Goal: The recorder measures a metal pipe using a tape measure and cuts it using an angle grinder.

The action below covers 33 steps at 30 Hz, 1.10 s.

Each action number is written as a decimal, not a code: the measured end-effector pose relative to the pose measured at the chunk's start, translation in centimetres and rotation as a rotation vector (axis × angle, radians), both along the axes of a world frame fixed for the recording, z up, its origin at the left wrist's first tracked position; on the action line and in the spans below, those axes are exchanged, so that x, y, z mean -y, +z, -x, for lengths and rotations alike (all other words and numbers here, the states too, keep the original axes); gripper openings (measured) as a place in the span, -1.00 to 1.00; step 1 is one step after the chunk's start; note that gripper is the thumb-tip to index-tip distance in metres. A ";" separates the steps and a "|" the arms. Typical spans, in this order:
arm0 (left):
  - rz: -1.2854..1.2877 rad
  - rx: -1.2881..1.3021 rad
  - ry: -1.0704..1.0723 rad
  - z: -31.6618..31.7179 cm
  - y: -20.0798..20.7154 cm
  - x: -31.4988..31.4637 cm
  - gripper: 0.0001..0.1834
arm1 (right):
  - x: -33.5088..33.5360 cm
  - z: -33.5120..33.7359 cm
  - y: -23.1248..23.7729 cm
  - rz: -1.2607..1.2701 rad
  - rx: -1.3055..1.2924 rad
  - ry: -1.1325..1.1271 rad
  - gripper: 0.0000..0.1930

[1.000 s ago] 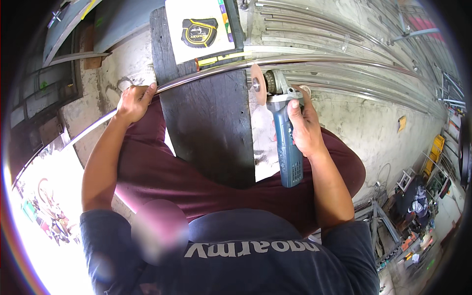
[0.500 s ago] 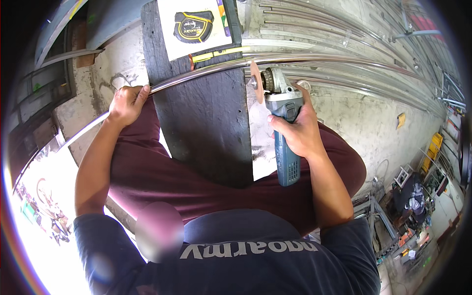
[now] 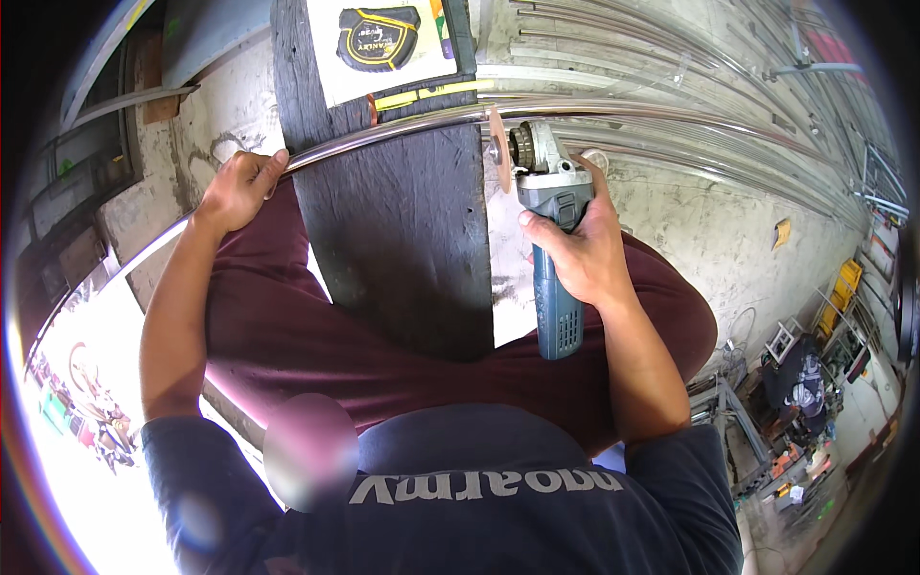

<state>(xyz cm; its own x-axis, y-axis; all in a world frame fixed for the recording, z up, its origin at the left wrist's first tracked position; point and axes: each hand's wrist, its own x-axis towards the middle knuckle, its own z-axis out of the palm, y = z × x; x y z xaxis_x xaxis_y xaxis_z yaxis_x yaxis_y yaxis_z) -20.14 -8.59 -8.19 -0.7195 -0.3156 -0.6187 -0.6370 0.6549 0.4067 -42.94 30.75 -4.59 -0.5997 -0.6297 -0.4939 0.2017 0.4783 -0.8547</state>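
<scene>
Across the dark wooden bench (image 3: 402,211) lies a long shiny metal tube (image 3: 383,133), running out past both sides. My left hand (image 3: 240,189) is closed around the tube just left of the bench. In my right hand (image 3: 589,251) is a blue-green angle grinder (image 3: 559,316), its body upright in the picture. The grinder's thin reddish-brown cutting disc (image 3: 499,153) stands crosswise at the tube, by the bench's right edge. The disc's upper rim meets the tube there; whether it bites into the metal I cannot tell.
A yellow-and-black tape measure (image 3: 379,39) sits on a white sheet (image 3: 436,59) at the bench's far end, with a yellow strip (image 3: 422,98) below it. Several metal tubes (image 3: 652,48) lie on the concrete floor at right. Tools and scrap (image 3: 795,470) clutter the lower right.
The tube, disc and grinder have shifted very slightly upward in the picture. My left hand keeps its grip, its wrist a little further left. The grinder stays in my right hand.
</scene>
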 end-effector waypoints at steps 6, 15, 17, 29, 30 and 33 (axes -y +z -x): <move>-0.067 0.120 0.038 0.3 0.2 0.2 -0.13 | -0.3 -0.4 0.5 -0.026 0.082 -0.068 -0.20; -0.314 0.144 0.024 -0.4 -1.4 1.9 -0.18 | -1.8 -0.9 0.3 -0.025 0.082 -0.061 -0.20; -0.580 0.312 0.220 0.1 -1.3 2.4 -0.23 | -2.1 -1.0 0.3 -0.032 0.063 -0.046 -0.19; -0.919 0.513 0.208 0.7 -3.1 4.2 -0.15 | -2.8 -1.3 -0.1 0.010 -0.080 0.017 -0.16; -0.880 0.514 0.274 0.1 -3.4 4.0 -0.14 | -2.7 -1.4 0.1 0.009 -0.030 -0.008 -0.16; -0.970 0.538 0.253 0.5 -3.2 3.8 -0.18 | -2.8 -1.4 -0.1 0.027 0.018 -0.028 -0.14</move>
<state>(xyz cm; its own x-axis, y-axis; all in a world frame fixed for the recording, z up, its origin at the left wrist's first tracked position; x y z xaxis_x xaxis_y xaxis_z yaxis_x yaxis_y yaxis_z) -20.60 -12.36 -11.42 -0.2707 0.3664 -0.8902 -0.9512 0.0403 0.3059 -41.51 33.59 -4.67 -0.6085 -0.6260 -0.4878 0.2296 0.4495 -0.8633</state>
